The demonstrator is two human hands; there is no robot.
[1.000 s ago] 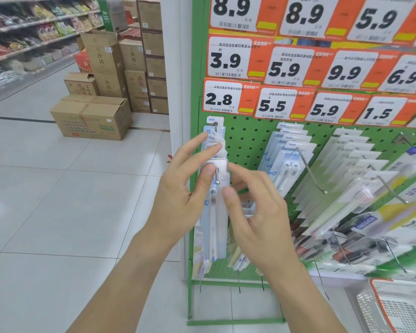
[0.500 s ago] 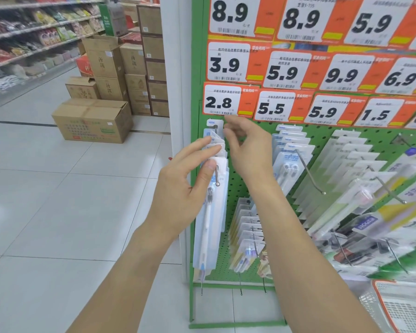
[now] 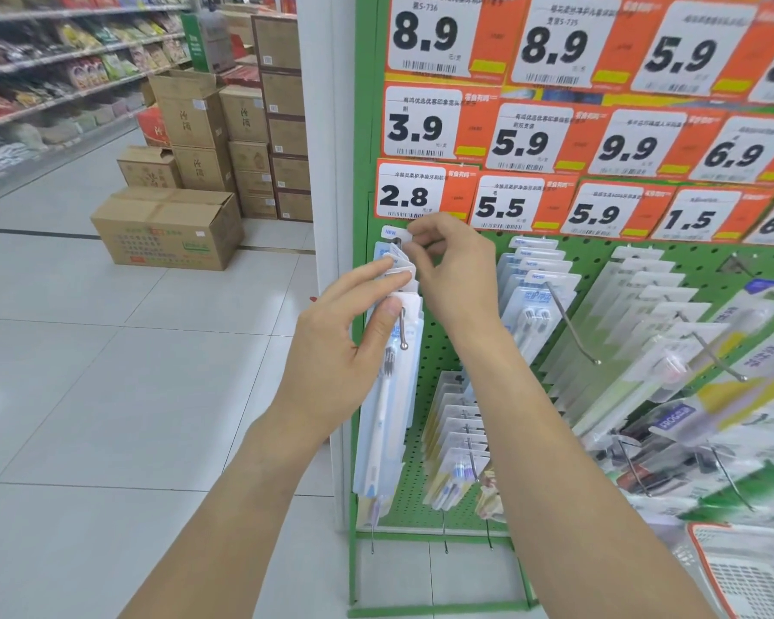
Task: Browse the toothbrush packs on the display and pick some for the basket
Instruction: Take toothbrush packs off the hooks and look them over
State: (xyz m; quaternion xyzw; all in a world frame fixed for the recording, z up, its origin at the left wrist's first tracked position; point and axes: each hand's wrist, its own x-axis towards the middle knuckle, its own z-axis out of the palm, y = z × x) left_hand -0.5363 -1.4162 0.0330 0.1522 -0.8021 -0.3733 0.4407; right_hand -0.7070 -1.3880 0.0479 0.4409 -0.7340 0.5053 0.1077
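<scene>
Still browsing: my left hand (image 3: 331, 350) holds the front packs (image 3: 387, 395) forward, right hand (image 3: 454, 270) pinches a rear tab (image 3: 403, 236). Next: slide one off the hook (image 3: 404, 328), into the basket (image 3: 742, 574).

Orange price tags (image 3: 425, 192) on the green pegboard (image 3: 599, 261) read 2.8, 5.5, 3.9, 8.9; a pack header (image 3: 390, 233) says NEW.

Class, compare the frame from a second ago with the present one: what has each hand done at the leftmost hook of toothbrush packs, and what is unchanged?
The right hand rose from the front of the hook, by the left hand, to the rear pack tops under the 2.8 price tag, fingers curled at them. The left hand stayed, thumb on the front toothbrush pack, fingers on the fanned tops. No pack has left the hook.
</scene>
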